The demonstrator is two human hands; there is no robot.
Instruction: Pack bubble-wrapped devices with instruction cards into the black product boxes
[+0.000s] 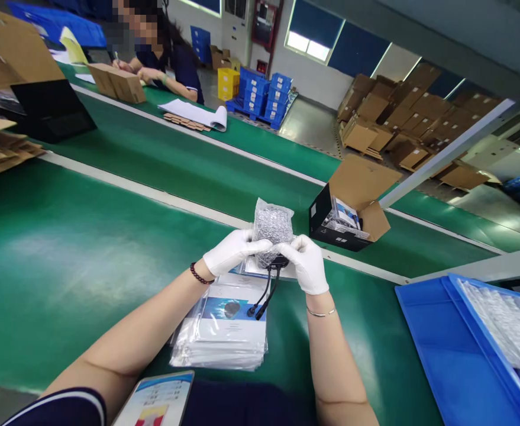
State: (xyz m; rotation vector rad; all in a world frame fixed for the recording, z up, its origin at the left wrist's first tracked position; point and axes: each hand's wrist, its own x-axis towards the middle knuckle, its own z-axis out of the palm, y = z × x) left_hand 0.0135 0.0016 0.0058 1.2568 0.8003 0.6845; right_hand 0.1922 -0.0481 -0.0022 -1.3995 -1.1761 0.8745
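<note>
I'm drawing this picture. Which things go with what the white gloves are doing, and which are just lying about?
Looks part of the job:
wrapped pack, held by left hand and right hand
cables
bagged papers
black box at right
blue bin, maybe

Probably just lying about:
curled papers
yellow crates
stacked cartons

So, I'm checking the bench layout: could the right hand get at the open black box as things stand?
Probably yes: only a white strip lies between the right hand and the box, but that hand holds the bubble-wrapped item.
</note>
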